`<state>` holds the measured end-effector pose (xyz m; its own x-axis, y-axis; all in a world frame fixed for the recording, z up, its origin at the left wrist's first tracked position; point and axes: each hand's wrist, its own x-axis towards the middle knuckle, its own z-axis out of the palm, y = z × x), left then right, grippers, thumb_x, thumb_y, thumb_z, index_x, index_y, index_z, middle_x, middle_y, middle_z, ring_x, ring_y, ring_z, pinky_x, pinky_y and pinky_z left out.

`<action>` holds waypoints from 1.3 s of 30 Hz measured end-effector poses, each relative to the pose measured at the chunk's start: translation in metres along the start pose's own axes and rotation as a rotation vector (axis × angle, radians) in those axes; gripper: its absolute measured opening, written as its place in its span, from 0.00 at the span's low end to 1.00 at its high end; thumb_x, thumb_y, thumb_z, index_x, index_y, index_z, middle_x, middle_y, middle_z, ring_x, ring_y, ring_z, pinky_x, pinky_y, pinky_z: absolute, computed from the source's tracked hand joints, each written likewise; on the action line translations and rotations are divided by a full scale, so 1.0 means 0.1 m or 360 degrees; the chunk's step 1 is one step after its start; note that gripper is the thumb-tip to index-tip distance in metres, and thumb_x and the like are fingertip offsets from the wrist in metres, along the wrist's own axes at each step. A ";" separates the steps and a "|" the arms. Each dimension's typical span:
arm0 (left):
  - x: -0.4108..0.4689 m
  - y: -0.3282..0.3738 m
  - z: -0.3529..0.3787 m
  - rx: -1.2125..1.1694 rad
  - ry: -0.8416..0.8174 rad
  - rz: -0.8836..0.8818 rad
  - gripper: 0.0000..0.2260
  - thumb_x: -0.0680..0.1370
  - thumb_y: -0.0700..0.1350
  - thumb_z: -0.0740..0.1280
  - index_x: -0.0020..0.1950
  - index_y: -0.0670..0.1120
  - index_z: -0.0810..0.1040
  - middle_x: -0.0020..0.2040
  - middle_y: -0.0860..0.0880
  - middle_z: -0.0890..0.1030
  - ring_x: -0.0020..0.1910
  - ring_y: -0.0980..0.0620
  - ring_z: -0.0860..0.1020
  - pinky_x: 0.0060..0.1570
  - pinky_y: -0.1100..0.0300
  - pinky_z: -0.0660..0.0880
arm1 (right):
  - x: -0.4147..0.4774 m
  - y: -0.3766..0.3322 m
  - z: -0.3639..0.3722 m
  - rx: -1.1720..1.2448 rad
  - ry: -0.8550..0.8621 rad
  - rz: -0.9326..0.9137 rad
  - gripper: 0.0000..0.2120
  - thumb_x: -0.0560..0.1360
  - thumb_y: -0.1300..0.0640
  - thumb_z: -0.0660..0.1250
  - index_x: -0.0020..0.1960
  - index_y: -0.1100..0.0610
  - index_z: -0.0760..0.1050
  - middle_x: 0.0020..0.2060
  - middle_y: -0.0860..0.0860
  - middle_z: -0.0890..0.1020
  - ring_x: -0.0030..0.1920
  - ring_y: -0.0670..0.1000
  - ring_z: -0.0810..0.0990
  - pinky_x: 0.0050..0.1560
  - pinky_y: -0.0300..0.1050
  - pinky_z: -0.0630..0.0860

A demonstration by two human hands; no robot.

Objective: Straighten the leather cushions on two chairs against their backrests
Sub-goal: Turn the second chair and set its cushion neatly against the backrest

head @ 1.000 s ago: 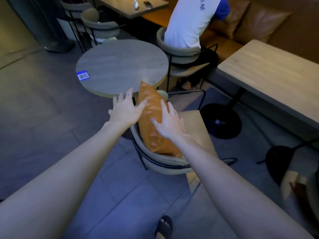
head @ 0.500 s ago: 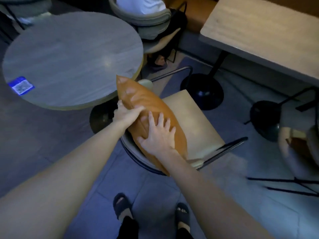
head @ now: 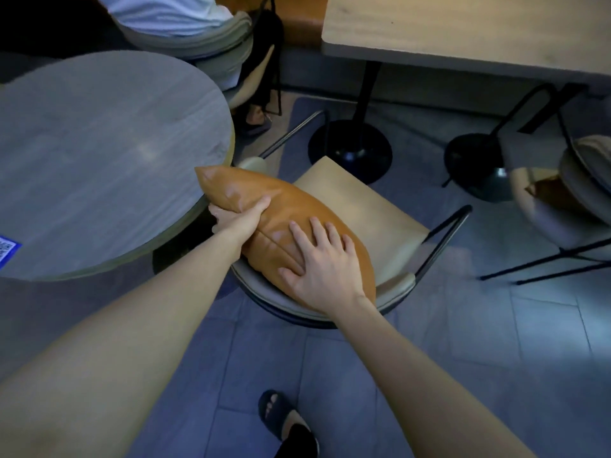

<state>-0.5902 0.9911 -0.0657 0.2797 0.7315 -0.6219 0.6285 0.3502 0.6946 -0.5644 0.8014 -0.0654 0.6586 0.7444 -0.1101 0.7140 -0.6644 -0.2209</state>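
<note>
A tan leather cushion [head: 264, 203] stands on edge along the curved grey backrest [head: 264, 292] of the near chair, whose beige seat [head: 357, 206] lies beyond it. My left hand [head: 239, 219] grips the cushion's upper left edge, thumb over the top. Flat on the cushion's near right part lies my right hand [head: 325, 262], fingers spread. A second chair [head: 575, 200] at the right edge holds another tan cushion [head: 545, 190], mostly hidden by its backrest.
A round grey table [head: 99, 153] presses close on the left, almost touching the cushion. A rectangular wooden table [head: 463, 31] with black pedestal bases [head: 350, 150] stands behind. A seated person [head: 172, 14] occupies a chair at the top. My sandalled foot [head: 284, 421] stands on the tiled floor.
I have leaned in closer over the chair. My left hand has closed over the cushion's top edge, and my right hand has slid along the cushion toward its right end.
</note>
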 end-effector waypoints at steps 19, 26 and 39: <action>0.14 0.05 -0.24 0.0174 -0.0396 -0.0003 0.64 0.60 0.69 0.78 0.82 0.45 0.46 0.79 0.42 0.64 0.73 0.38 0.68 0.69 0.32 0.66 | -0.87 -0.45 0.44 0.2237 0.0864 0.1711 0.65 0.68 0.57 0.84 0.86 0.45 0.39 0.86 0.53 0.53 0.83 0.58 0.57 0.81 0.61 0.59; 0.22 -0.04 -0.25 0.0111 -0.0271 0.0036 0.61 0.58 0.71 0.78 0.81 0.43 0.55 0.73 0.41 0.72 0.67 0.39 0.74 0.63 0.39 0.74 | -0.47 -0.64 0.68 0.2603 0.0580 0.2093 0.64 0.70 0.61 0.80 0.84 0.42 0.33 0.77 0.59 0.69 0.73 0.66 0.70 0.71 0.72 0.71; 0.37 0.20 0.15 0.0222 -0.0141 -0.0026 0.59 0.60 0.72 0.75 0.80 0.42 0.55 0.72 0.39 0.72 0.65 0.35 0.74 0.62 0.37 0.74 | -0.07 -0.03 0.68 0.2308 0.0468 0.2110 0.58 0.69 0.57 0.81 0.82 0.43 0.42 0.71 0.62 0.72 0.64 0.66 0.77 0.55 0.67 0.84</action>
<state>-0.5565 1.0166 -0.0797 0.3275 0.6699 -0.6664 0.7265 0.2724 0.6309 -0.5871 0.8031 -0.1303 0.6405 -0.2134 -0.7377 -0.7601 -0.0396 -0.6486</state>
